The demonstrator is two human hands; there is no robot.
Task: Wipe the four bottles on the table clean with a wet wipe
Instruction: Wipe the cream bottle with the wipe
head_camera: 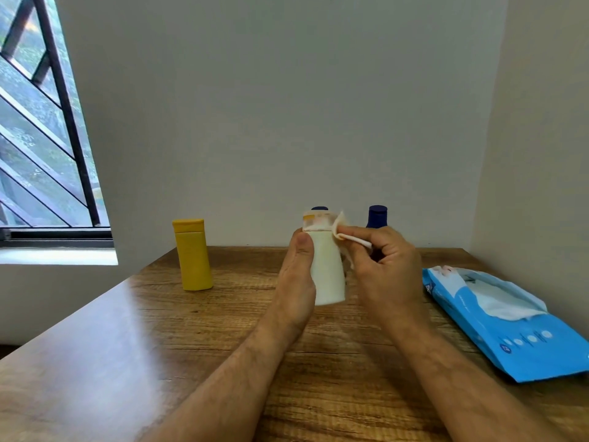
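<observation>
Right now we hold the cream bottle [326, 269] up above the wooden table [159, 346], standing tall, cap on top. Our left hand [294, 282] wraps round it. Our right hand [382, 266] pinches the wet wipe [342, 229] against the cap. Nearby stand a yellow bottle [192, 255] and two blue-capped bottles [377, 215]. We cannot read the blue wipe pack [510, 330].

Yellow bottle [193, 255]; cream bottle [327, 269]; navy cap [378, 214]; white wipe [342, 232]; blue pack [506, 320]; brown wood-grain table [159, 362].

Two bare forearms, lightly haired, with no sleeves; hands [294, 279] without rings or gloves.
</observation>
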